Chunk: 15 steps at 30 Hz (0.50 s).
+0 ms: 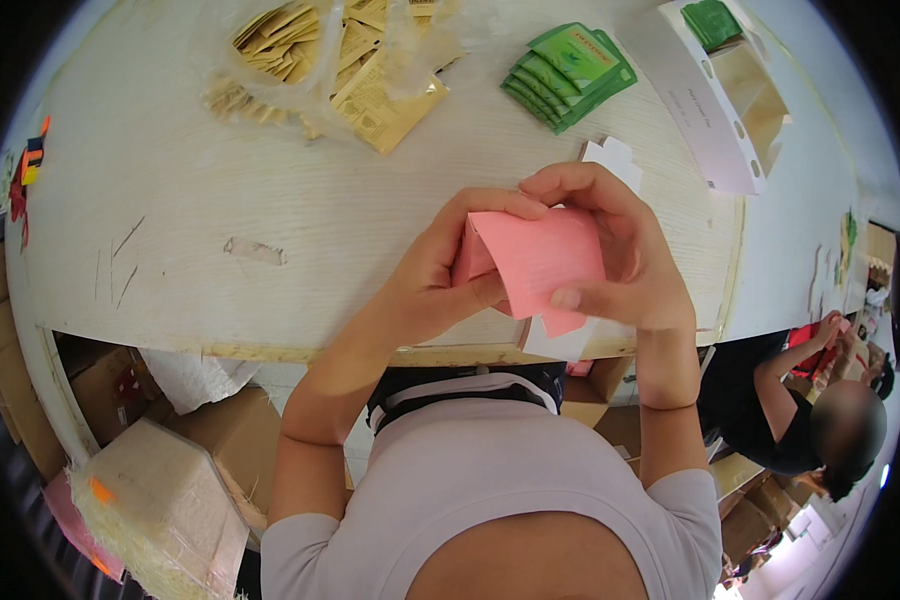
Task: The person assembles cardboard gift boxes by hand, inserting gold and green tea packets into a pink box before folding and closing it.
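Observation:
Between both hands I hold a small pink cardboard box (545, 250), tilted above the table near its front edge, with a flap standing away from its body. My left hand (448, 250) grips its left end, the thumb reaching under the flap. My right hand (635, 250) closes round the right end, thumb pressed on the pink face and fingers curled over the far side. Behind and below it lies a flat white cardboard piece (612, 160), partly covered by the box and my right hand.
A clear plastic bag with gold sachets (385, 105) lies at the far left. Green sachets (570, 75) are stacked at the far middle. A long white carton (705, 110) stands at the far right. Cardboard boxes (165, 490) sit below on the left. Another person (780, 400) works at the right.

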Each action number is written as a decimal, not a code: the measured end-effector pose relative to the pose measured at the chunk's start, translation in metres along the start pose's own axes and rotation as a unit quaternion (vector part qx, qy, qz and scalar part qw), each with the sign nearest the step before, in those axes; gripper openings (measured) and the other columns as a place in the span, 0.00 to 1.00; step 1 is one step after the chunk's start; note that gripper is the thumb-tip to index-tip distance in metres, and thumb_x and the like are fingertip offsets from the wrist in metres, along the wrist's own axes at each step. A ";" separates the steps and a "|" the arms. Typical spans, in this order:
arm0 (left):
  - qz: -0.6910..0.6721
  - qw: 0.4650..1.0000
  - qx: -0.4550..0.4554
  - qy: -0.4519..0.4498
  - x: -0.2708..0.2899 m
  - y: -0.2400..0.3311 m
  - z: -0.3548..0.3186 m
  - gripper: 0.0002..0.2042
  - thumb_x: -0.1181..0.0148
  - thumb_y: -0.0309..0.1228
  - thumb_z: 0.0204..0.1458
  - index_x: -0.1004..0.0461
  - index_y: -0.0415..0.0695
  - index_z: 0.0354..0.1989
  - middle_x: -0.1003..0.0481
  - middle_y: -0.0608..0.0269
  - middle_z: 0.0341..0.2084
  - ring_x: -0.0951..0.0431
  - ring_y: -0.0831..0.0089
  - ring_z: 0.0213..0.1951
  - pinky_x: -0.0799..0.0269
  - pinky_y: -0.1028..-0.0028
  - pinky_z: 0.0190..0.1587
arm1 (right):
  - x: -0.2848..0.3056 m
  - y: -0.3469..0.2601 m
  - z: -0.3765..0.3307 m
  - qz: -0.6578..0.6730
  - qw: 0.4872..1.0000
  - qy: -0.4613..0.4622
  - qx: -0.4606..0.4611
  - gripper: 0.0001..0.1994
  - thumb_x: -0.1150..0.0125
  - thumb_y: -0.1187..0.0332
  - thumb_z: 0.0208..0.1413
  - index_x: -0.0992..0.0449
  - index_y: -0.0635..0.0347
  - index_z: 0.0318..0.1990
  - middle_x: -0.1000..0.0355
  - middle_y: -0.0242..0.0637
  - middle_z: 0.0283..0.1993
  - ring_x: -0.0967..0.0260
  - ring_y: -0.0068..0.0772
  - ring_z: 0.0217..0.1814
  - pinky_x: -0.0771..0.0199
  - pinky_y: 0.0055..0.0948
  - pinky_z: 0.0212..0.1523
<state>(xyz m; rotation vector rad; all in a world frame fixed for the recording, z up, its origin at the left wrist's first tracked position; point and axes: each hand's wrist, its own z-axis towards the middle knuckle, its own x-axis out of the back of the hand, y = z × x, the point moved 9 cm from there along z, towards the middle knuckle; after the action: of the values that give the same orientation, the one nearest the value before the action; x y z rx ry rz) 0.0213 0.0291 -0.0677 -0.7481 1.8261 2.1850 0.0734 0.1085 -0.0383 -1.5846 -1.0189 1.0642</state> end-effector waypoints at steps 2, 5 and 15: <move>0.044 0.998 -0.050 -0.018 -0.001 0.005 0.000 0.19 0.48 0.18 0.49 0.40 0.46 0.50 0.36 0.62 0.48 0.33 0.74 0.48 0.26 0.74 0.39 | -0.004 -0.007 -0.003 -0.050 0.998 0.009 0.025 0.29 0.32 0.72 0.32 0.33 0.62 0.48 0.33 0.35 0.45 0.37 0.28 0.49 0.39 0.27 0.51; 0.060 0.994 -0.081 -0.031 -0.002 0.007 0.001 0.19 0.48 0.18 0.50 0.41 0.46 0.50 0.36 0.61 0.48 0.32 0.73 0.46 0.26 0.75 0.37 | -0.006 -0.017 -0.008 -0.164 0.982 0.047 0.081 0.28 0.32 0.72 0.33 0.32 0.62 0.48 0.32 0.38 0.43 0.35 0.29 0.46 0.36 0.26 0.48; -0.133 0.988 0.079 0.002 -0.002 -0.018 -0.004 0.25 0.54 0.43 0.55 0.52 0.48 0.58 0.37 0.53 0.47 0.26 0.62 0.41 0.22 0.67 0.29 | -0.004 0.002 -0.008 -0.123 0.984 0.108 0.065 0.32 0.32 0.77 0.35 0.35 0.65 0.53 0.33 0.35 0.43 0.36 0.26 0.46 0.37 0.23 0.49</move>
<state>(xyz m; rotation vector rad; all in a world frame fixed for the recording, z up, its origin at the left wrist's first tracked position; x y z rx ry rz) 0.0325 0.0293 -0.0830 -0.9041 1.7599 1.8509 0.0801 0.1027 -0.0385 -1.3931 -0.9497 0.7560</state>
